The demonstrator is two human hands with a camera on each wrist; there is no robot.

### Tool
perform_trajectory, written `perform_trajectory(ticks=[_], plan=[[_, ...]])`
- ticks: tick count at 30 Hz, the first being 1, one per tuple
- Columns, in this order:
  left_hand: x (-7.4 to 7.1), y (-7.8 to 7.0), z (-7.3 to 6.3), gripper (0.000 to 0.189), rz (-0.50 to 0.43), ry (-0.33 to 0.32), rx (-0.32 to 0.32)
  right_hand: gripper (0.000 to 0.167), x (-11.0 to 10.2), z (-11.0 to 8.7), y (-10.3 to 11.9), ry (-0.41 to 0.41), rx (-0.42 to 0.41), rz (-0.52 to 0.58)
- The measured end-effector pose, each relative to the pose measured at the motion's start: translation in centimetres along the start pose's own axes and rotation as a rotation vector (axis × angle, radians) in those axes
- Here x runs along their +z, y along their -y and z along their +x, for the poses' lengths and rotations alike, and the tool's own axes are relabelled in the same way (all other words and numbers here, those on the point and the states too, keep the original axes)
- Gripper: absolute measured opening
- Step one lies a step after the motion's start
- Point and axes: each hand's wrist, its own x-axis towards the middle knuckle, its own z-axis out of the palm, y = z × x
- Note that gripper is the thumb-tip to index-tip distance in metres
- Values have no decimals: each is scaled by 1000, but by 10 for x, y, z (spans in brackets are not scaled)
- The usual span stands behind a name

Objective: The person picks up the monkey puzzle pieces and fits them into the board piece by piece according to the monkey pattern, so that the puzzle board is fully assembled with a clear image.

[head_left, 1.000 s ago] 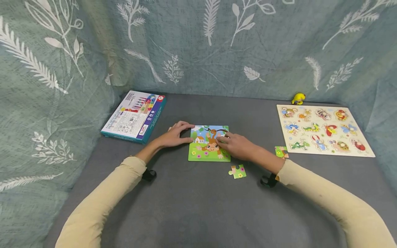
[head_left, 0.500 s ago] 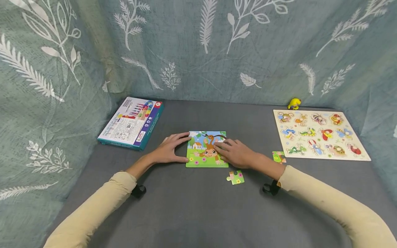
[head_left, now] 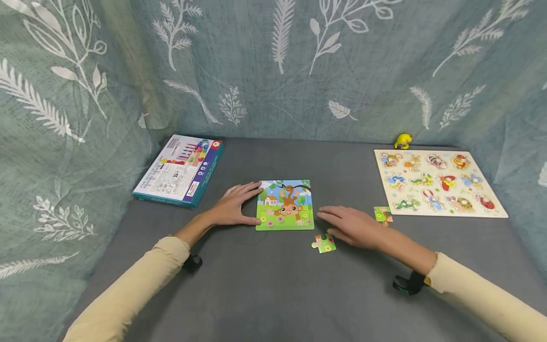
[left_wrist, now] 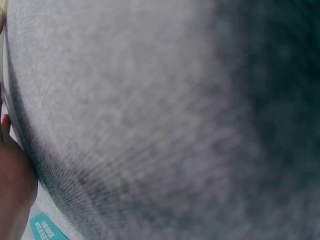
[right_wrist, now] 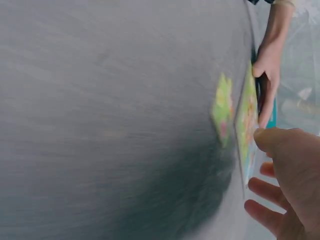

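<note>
A square jigsaw puzzle [head_left: 287,207] with a monkey hanging from a branch lies on the grey table. My left hand [head_left: 235,205] rests at its left side, thumb near the lower corner and fingertips at the upper one. To the right of the puzzle, my right hand [head_left: 352,225] hovers with its fingers spread and nothing in them. A loose green puzzle piece [head_left: 325,243] with flowers lies just below the right fingertips. Another piece [head_left: 383,215], green with brown, sits beyond the right hand, near the insect board. In the right wrist view, thumb and fingers [right_wrist: 267,192] are apart.
A cream board [head_left: 440,185] with insect pictures lies at the right. Behind it stands a small yellow toy [head_left: 403,141]. At the back left is a flat teal-and-white box [head_left: 179,170]. Patterned green cloth [head_left: 273,71] hangs behind the table [head_left: 256,285].
My right hand has lifted off the puzzle and drawn back to the right, uncovering the monkey picture. The left hand has spread along the puzzle's left edge, its thumb now lower.
</note>
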Motion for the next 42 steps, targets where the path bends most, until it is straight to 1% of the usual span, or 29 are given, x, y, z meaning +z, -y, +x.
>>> perform_trajectory(ticks=[2, 4, 9, 12, 14, 21, 26, 29, 34, 39, 42], plan=[[1, 0, 0, 94, -5, 12, 2, 50, 0, -24, 4, -11, 16, -15], [1, 0, 0, 94, -6, 8, 7, 51, -2, -46, 5, -23, 52, -31], [-1, 0, 1, 96, -6, 29, 2, 56, -17, -90, 3, -44, 184, -54], [-2, 0, 1, 96, -20, 35, -8, 60, -24, -110, -2, -67, 238, -70], [-3, 0, -1, 96, -29, 25, -10, 62, -28, -120, -6, -76, 266, -74], [-6, 0, -3, 96, -31, 41, -12, 61, -31, -149, -14, -16, 349, -67], [-5, -1, 2, 96, -40, 47, -14, 61, -37, -160, -19, 10, 356, -85], [-3, 0, 2, 96, -38, 54, -15, 60, -40, -162, -20, 31, 348, -93], [-4, 0, 1, 95, -37, 53, -26, 59, -38, -153, -18, 41, 328, -87], [-6, -1, 2, 95, -36, 63, -35, 60, -34, -140, -15, 3, 243, -91], [-6, -1, 3, 95, -36, 72, -34, 64, -32, -134, -15, -14, 197, -92]])
